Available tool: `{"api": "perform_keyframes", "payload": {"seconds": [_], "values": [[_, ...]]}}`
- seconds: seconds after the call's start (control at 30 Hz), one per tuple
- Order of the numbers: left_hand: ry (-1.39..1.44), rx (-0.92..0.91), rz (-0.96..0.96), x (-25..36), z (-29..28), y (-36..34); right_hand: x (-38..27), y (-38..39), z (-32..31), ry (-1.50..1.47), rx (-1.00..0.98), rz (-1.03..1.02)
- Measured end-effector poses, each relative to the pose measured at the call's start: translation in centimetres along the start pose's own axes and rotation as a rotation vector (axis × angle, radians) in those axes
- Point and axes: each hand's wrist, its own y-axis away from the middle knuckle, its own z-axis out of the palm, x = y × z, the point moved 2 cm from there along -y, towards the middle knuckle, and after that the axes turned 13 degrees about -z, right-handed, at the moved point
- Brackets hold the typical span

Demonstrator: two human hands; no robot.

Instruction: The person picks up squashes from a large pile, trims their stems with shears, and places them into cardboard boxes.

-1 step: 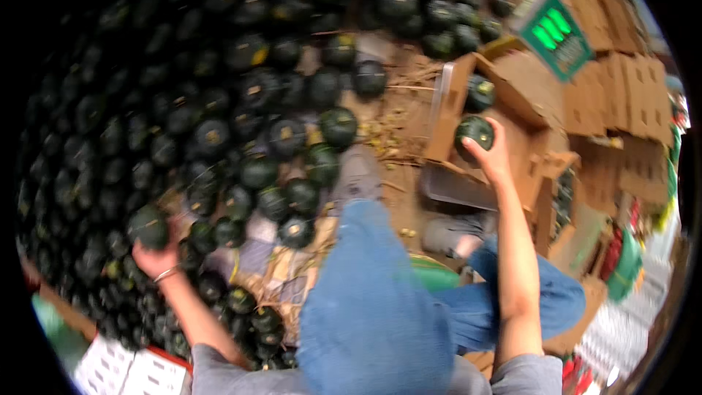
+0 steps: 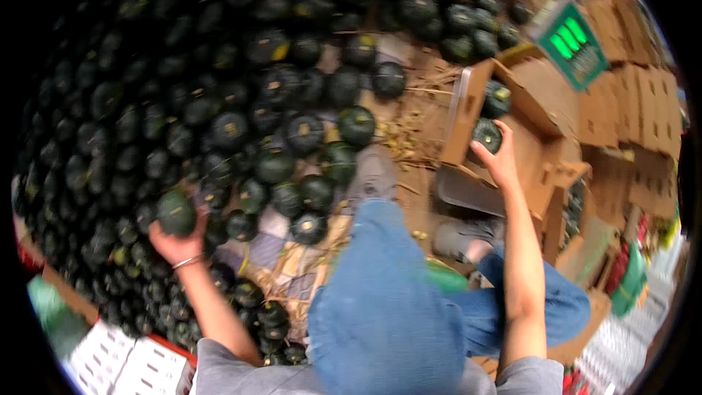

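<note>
Squash [image 2: 177, 213] gripped in the left hand [image 2: 178, 243] over a heap of dark green squashes [image 2: 229, 130], second squash [image 2: 486, 136] clasped by the right hand [image 2: 504, 161] at an open cardboard box [image 2: 459, 121], third squash [image 2: 497, 99] inside just beside it, lit display [image 2: 572, 42] beyond.

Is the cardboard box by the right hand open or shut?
Open: the cardboard box has its top uncovered, with a green kabocha squash and bare cardboard visible inside.

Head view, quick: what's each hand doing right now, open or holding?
Left hand: closed around a dark green squash.
Right hand: gripping a second squash over the open cardboard box.
</note>
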Motion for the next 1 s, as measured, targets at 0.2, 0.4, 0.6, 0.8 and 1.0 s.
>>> {"api": "perform_keyframes", "payload": {"seconds": [0.2, 0.4, 0.6, 0.8, 1.0], "values": [[-0.182, -0.496, -0.233, -12.8, 10.5, 0.6, -7.3, -1.6, 0.0, 0.145, -0.142, -0.259], [-1.213, -0.706, 0.387, -23.2, 22.9, 0.7, -14.1, 1.0, 2.6, -1.449, -0.106, 0.332], [-1.809, 0.365, 0.999, -12.9, 21.3, -12.4, 1.2, -2.2, -5.5, -0.572, 0.450, 0.124], [-1.770, 0.099, 1.375, -14.4, 27.8, -17.1, 8.0, -5.8, -3.5, 0.480, 0.209, -0.343], [-1.917, -0.208, 1.396, -19.7, 39.5, -20.0, 3.1, -7.5, -4.0, 0.465, 0.083, -0.295]]}}
